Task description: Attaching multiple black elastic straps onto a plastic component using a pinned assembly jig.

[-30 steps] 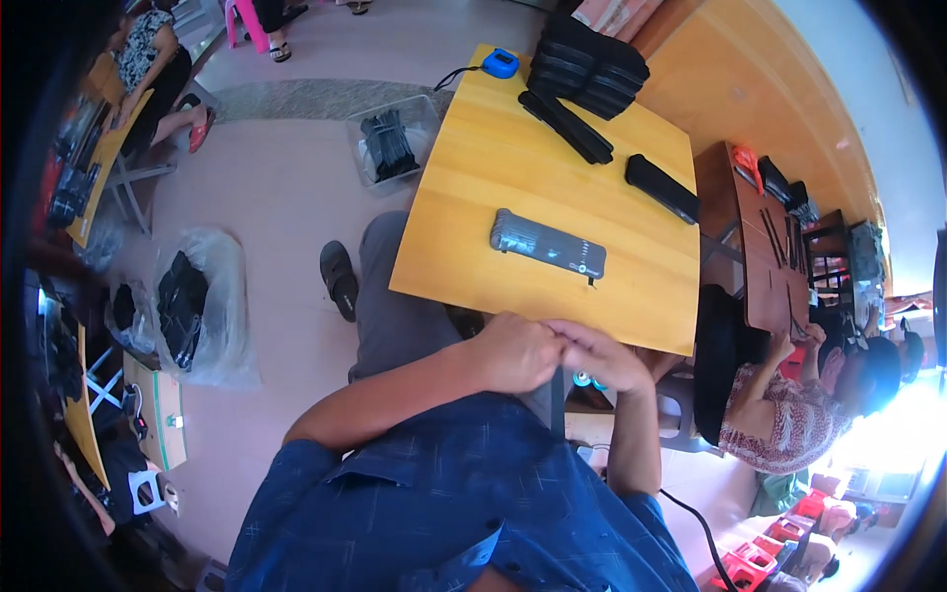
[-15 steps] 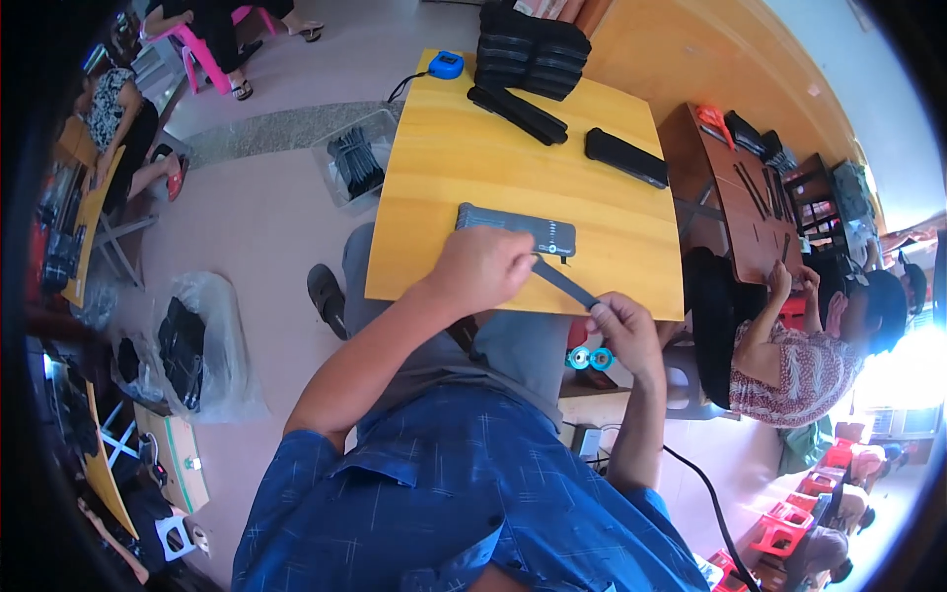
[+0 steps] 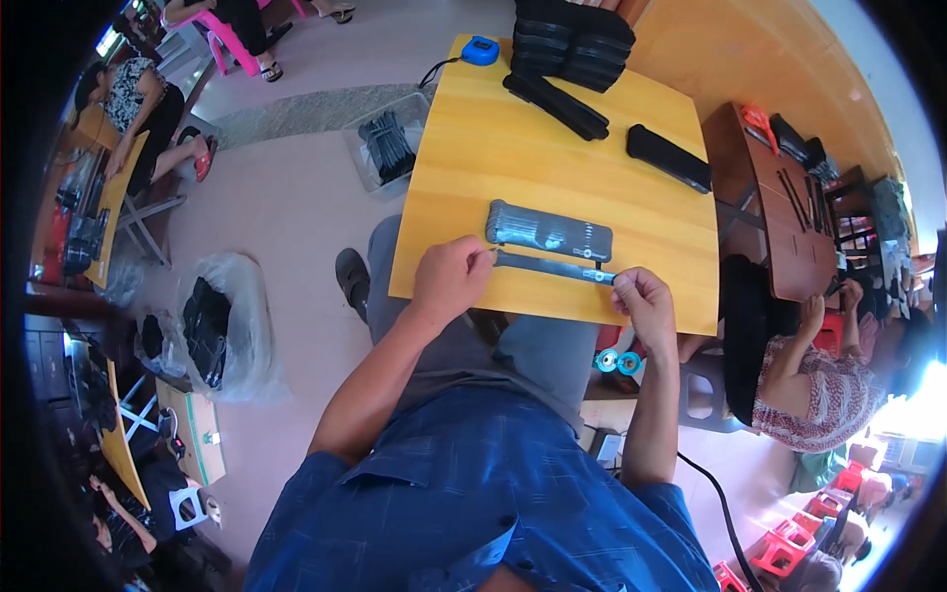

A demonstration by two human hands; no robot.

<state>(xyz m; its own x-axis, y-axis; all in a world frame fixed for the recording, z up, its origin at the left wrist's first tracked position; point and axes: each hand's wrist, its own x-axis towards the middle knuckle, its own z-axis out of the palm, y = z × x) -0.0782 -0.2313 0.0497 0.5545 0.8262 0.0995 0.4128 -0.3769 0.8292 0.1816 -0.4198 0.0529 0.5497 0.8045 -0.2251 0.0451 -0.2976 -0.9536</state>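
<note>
A narrow dark grey flat strip [image 3: 552, 266] is stretched between my two hands, just over the near part of the yellow table [image 3: 434, 197]. My left hand [image 3: 454, 281] pinches its left end, fingers curled in. At the other end, my right hand [image 3: 646, 304] grips the strip between thumb and fingers, next to a pale printed mark. Right behind the strip lies an overlapping row of similar grey strips [image 3: 547, 232], with pale marks toward their right ends.
At the table's back stand stacked black bundles [image 3: 572, 44], a blue tape measure [image 3: 480, 51] and two long black bundles [image 3: 557, 107] [image 3: 668, 158]. A clear bin [image 3: 385, 148] of dark strips is left of the table. Another person [image 3: 819, 380] works at the brown table [image 3: 769, 217] on the right.
The strip has gone from slanting down to the right to lying nearly level along the row. My left hand has moved away from the row, which is now more fully visible.
</note>
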